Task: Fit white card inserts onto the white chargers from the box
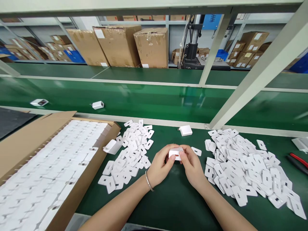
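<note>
Both hands meet over the middle of the green bench, gripping one white charger [175,153] with a red slot in the end facing me. My left hand [161,163] has its thumb on the left of that end, and my right hand [192,163] presses its thumb on the right. Close beside my right hand lies a single white cover plate [196,151]. To the left spreads a heap of white cover plates [131,154]; a larger heap of slotted plates [243,166] lies on the right. Another white charger [185,130] with metal prongs sits just beyond my hands.
A cardboard box [96,173] packed with white chargers stands at left, one charger [112,147] on its edge. Red-handled pliers [298,162] lie far right. A slanting metal post [255,70] rises at right. Beyond the rail, chargers [98,105] rest on a green belt [144,99].
</note>
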Motion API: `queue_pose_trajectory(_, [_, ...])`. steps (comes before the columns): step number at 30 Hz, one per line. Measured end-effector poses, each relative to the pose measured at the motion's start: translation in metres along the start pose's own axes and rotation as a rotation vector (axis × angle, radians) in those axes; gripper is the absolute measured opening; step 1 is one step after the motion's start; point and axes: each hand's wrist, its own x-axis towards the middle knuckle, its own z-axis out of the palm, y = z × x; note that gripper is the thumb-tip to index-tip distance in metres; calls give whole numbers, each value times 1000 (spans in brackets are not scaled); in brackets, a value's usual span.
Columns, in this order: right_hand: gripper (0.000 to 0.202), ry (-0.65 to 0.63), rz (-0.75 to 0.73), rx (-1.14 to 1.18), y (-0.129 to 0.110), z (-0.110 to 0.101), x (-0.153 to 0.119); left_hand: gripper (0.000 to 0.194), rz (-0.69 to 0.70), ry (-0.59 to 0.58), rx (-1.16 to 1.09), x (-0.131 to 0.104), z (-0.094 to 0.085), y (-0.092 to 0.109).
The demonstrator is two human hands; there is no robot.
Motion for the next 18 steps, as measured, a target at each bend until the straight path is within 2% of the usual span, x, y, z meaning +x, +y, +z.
queue_pose_trajectory(5, [47, -20, 43, 109, 2, 0, 1, 39, 18, 53, 59, -1, 1, -3])
queue_pose_trajectory(10, [40, -5, -23, 95, 2, -2, 2, 43, 11, 30, 26, -3, 0, -3])
queue_pose_trajectory(15, [31, -4, -107, -14, 3, -7, 2, 47, -71, 2, -103, -1, -5, -3])
queue_pose_trajectory(18, [27, -3, -166, -63, 1, -8, 1, 46, -53, -7, -105, 0, -7, -4])
